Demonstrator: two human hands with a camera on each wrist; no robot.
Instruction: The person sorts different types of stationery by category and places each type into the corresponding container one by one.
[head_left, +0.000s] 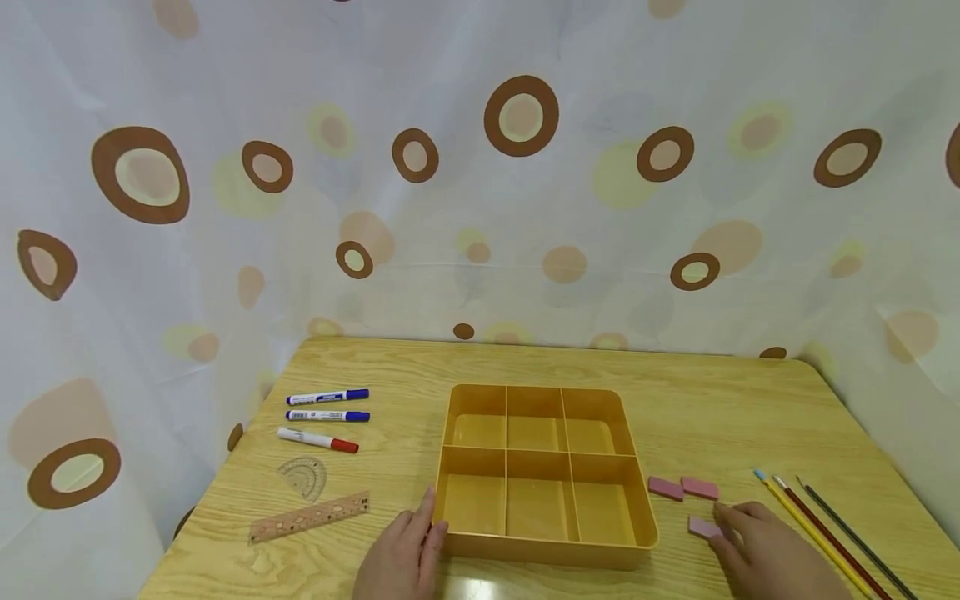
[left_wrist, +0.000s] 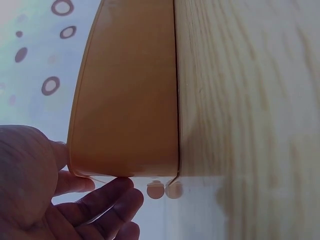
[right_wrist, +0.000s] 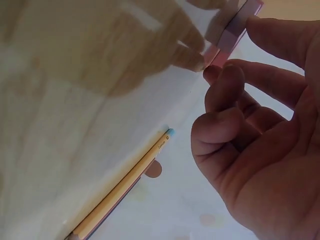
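An orange-yellow box with six compartments stands on the table. At its front left corner my left hand touches the outside of the box with thumb and forefinger extended; the other fingers are loosely bent in the left wrist view. To the right of the box lie several pink erasers. My right hand is at the nearest eraser, thumb tip against its end and forefinger just beyond it. Two more erasers, one left and one right, lie behind it.
Left of the box are two blue-capped markers, a red-capped marker, a clear protractor and a ruler. A yellow pencil and two thin dark ones lie right of my right hand. A patterned curtain surrounds the table.
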